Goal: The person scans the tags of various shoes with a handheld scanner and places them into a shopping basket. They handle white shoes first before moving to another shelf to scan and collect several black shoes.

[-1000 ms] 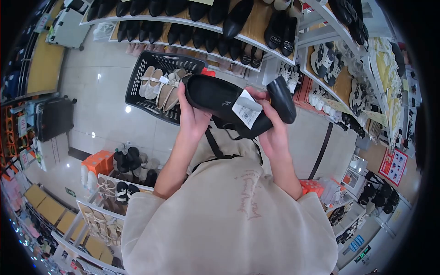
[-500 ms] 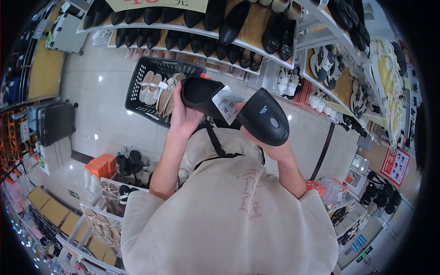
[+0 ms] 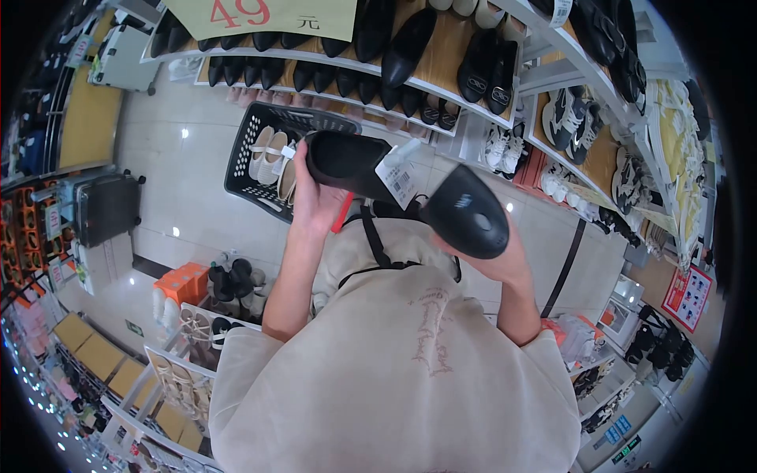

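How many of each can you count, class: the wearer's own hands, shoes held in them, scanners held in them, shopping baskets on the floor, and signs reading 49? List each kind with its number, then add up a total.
Left hand and right hand: 2
Held shoe: 1
Held scanner: 1
Basket: 1
Sign reading 49: 1
Total: 6

At upper centre, a white-tagged black shoe (image 3: 347, 164) shows its opening; just right, a rounded black scanner (image 3: 471, 219) sits tilted.
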`<state>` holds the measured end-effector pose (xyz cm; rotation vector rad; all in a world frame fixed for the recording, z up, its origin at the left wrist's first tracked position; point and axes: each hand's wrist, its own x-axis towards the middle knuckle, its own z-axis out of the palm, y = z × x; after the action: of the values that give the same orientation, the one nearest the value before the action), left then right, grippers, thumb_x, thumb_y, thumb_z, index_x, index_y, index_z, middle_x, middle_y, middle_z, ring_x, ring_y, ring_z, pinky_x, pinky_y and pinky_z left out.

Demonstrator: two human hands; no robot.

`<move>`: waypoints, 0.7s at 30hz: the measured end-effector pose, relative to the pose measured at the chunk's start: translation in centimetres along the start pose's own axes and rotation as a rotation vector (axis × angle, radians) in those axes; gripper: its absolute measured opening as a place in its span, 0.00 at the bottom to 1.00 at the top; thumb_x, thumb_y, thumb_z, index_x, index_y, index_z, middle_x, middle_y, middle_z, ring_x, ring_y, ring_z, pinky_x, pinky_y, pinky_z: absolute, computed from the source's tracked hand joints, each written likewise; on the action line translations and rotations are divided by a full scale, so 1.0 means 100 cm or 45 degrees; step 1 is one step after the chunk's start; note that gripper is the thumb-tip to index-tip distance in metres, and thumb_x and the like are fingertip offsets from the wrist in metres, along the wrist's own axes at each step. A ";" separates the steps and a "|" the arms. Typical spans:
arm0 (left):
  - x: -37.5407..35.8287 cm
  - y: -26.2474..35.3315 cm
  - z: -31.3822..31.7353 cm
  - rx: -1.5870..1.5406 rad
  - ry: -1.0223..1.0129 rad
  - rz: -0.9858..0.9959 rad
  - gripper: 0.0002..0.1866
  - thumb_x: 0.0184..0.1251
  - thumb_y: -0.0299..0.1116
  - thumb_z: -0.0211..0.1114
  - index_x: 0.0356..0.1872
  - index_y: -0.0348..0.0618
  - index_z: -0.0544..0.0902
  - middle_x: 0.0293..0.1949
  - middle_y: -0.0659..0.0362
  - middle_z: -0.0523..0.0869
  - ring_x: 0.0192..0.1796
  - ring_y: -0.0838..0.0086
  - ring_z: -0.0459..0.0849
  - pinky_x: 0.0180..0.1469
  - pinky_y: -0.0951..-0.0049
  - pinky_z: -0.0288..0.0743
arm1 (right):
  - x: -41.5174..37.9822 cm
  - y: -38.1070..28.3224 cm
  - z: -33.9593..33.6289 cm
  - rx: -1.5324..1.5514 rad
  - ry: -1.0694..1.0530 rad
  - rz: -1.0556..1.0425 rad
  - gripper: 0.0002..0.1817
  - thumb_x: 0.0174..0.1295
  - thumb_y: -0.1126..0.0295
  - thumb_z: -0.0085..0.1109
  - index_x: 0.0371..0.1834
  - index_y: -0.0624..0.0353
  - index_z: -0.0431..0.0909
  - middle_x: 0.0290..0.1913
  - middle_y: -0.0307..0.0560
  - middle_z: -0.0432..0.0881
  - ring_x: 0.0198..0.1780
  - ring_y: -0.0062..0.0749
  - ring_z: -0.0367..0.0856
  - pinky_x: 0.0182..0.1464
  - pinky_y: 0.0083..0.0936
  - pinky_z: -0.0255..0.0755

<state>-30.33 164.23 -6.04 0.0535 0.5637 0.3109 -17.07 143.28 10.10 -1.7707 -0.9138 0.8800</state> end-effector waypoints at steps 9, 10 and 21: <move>0.013 0.015 -0.003 0.143 0.120 0.168 0.32 0.78 0.62 0.49 0.65 0.44 0.76 0.63 0.56 0.82 0.64 0.63 0.80 0.67 0.59 0.73 | 0.006 0.000 -0.009 -0.157 0.060 0.175 0.13 0.54 0.67 0.77 0.37 0.64 0.85 0.30 0.51 0.87 0.29 0.32 0.82 0.38 0.29 0.75; 0.014 0.015 -0.001 0.150 0.120 0.183 0.34 0.78 0.62 0.48 0.67 0.43 0.74 0.66 0.54 0.80 0.67 0.62 0.78 0.68 0.59 0.73 | 0.007 0.000 -0.010 -0.217 0.077 0.149 0.13 0.53 0.67 0.76 0.34 0.65 0.85 0.28 0.52 0.86 0.28 0.37 0.82 0.36 0.30 0.75; 0.017 0.012 0.017 0.227 0.125 0.183 0.33 0.77 0.63 0.49 0.63 0.44 0.76 0.61 0.56 0.83 0.63 0.65 0.81 0.66 0.61 0.74 | 0.019 0.020 -0.032 -0.060 -0.052 0.172 0.14 0.49 0.69 0.74 0.35 0.67 0.83 0.28 0.55 0.85 0.27 0.43 0.80 0.37 0.32 0.75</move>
<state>-28.39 165.99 -5.31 0.2525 0.6858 0.4044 -13.00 143.01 8.92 -1.8786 -0.8545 0.9912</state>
